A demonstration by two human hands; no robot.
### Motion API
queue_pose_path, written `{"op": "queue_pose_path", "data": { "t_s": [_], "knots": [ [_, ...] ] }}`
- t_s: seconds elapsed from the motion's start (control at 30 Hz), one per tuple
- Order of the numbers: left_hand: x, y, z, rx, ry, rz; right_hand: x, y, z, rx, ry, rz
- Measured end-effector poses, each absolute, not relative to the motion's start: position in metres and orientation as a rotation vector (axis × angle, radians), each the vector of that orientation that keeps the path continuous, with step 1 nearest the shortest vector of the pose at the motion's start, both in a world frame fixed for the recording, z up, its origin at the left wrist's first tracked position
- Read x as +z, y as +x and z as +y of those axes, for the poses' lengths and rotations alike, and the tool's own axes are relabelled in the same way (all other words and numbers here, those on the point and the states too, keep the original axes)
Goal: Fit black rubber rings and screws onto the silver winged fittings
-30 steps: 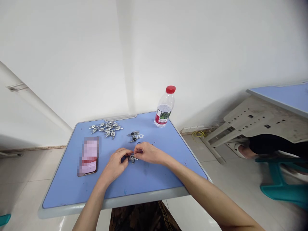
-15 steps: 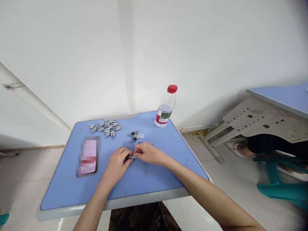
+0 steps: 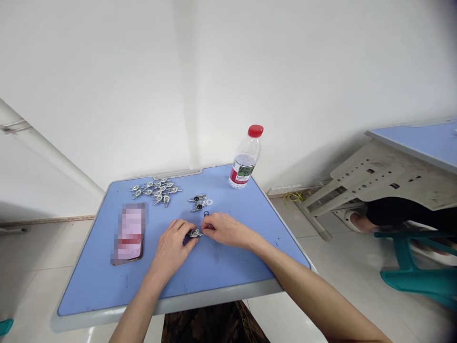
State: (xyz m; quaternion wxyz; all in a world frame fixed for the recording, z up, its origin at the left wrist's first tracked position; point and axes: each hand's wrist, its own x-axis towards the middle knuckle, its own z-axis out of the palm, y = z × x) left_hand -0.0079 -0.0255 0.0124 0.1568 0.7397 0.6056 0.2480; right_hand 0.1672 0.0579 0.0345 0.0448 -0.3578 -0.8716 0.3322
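Observation:
Thumb and fingers of my left hand [image 3: 175,242] hold a small metal part [image 3: 194,233] over the blue desk. Just to its right is my right hand [image 3: 222,229], its fingertips pinched together close to the part; what they hold, if anything, is too small to make out. Beyond my hands lie a few metal pieces with black round faces [image 3: 199,206] and flat metal plates [image 3: 209,202]. A dark ring [image 3: 206,214] rests beside my right fingertips. At the back left is a pile of several similar metal parts [image 3: 159,192].
A phone [image 3: 130,233] lies on the left of the blue desk [image 3: 228,274]. Near the back right edge stands a bottle with a red cap [image 3: 243,166]. Another desk [image 3: 417,143], a teal stool [image 3: 417,281] and a person's foot [image 3: 355,223] are at the right.
My right fingertips have drawn slightly right, away from the part in my left hand, which now shows more. The dark ring beside them is more visible.

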Motion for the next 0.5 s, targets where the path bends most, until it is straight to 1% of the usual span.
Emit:
{"op": "queue_pose_path", "data": {
  "t_s": [0.33,0.5],
  "knots": [
    [0.0109,-0.0094,-0.0255,0.722,2.040,1.672,0.0378,0.1701,0.0546,1.010,-1.038,-2.757],
    [0.0159,-0.0098,-0.0287,0.692,2.051,1.598,0.0406,0.1765,0.0579,1.079,-0.963,-2.698]
  ]
}}
